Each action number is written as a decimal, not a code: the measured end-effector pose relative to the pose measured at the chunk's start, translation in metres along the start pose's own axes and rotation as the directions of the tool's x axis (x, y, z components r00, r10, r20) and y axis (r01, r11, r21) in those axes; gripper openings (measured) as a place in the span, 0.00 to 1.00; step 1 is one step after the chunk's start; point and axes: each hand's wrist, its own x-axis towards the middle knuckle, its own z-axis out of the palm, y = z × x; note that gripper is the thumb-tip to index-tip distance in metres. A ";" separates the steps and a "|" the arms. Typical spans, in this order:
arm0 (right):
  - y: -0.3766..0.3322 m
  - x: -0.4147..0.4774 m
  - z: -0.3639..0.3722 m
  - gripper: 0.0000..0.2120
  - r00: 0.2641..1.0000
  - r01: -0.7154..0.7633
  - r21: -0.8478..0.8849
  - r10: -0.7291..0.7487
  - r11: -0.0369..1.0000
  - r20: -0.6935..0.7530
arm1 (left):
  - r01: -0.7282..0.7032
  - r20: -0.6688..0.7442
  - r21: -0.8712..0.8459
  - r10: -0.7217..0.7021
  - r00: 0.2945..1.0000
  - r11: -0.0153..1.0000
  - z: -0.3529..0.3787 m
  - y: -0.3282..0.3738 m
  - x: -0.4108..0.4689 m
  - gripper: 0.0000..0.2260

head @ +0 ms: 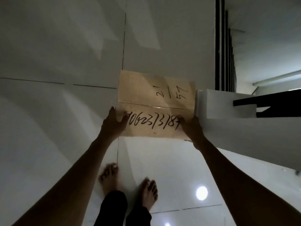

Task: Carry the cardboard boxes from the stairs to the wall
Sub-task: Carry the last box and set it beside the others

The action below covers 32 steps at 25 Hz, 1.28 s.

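A tan cardboard box, taped along its middle seam and marked with black handwritten numbers, is seen from above at the centre of the head view. My left hand grips its left side, thumb over the top. My right hand clasps its right near corner. The box's right edge lies against the white lowest step of the stairs. I cannot tell whether the box rests on the floor or hangs just above it.
White glossy floor tiles spread to the left and front, with a lamp reflection near my bare feet. The stairs with dark treads and black railing bars rise on the right.
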 end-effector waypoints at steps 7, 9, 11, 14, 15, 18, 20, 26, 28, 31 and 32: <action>-0.053 -0.125 -0.038 0.38 0.999 0.041 -0.001 -0.041 0.999 0.021 | -0.004 -0.107 -0.011 0.003 0.994 1.000 -0.103 0.017 -0.113 0.25; -0.090 -0.206 -0.070 0.37 0.995 0.086 -0.011 -0.085 0.996 0.059 | 0.014 -0.142 -0.057 -0.022 0.990 0.998 -0.165 0.028 -0.188 0.27; -0.129 -0.291 -0.105 0.36 0.980 0.160 -0.057 -0.152 0.985 0.126 | 0.026 -0.212 -0.107 -0.049 0.976 0.994 -0.231 0.040 -0.275 0.29; -0.168 -0.397 -0.143 0.35 0.946 0.292 -0.111 -0.270 0.950 0.181 | 0.041 -0.281 -0.161 -0.086 0.956 0.986 -0.306 0.049 -0.387 0.29; -0.178 -0.432 -0.152 0.35 0.922 0.356 -0.127 -0.326 0.926 0.208 | 0.025 -0.314 -0.188 -0.084 0.946 0.982 -0.327 0.047 -0.426 0.28; -0.187 -0.525 -0.166 0.35 0.844 0.504 -0.139 -0.452 0.853 0.289 | 0.007 -0.436 -0.263 -0.125 0.891 0.965 -0.364 0.028 -0.534 0.29; -0.179 -0.575 -0.165 0.36 0.764 0.605 -0.125 -0.529 0.787 0.369 | 0.006 -0.545 -0.332 -0.197 0.815 0.943 -0.363 0.000 -0.601 0.29; -0.121 -0.705 -0.139 0.36 0.497 0.849 -0.174 -0.643 0.498 0.583 | -0.003 -0.629 -0.605 -0.476 0.615 0.796 -0.295 -0.106 -0.780 0.27; -0.093 -0.753 -0.118 0.34 0.402 0.900 -0.155 -0.636 0.408 0.659 | -0.012 -0.619 -0.693 -0.587 0.521 0.720 -0.266 -0.147 -0.842 0.27; -0.046 -0.814 -0.084 0.32 0.248 0.956 -0.096 -0.594 0.276 0.765 | -0.068 -0.595 -0.772 -0.682 0.425 0.632 -0.222 -0.206 -0.913 0.28; -0.024 -0.837 -0.071 0.32 0.200 0.969 -0.076 -0.572 0.234 0.795 | -0.090 -0.583 -0.796 -0.717 0.382 0.599 -0.204 -0.229 -0.938 0.28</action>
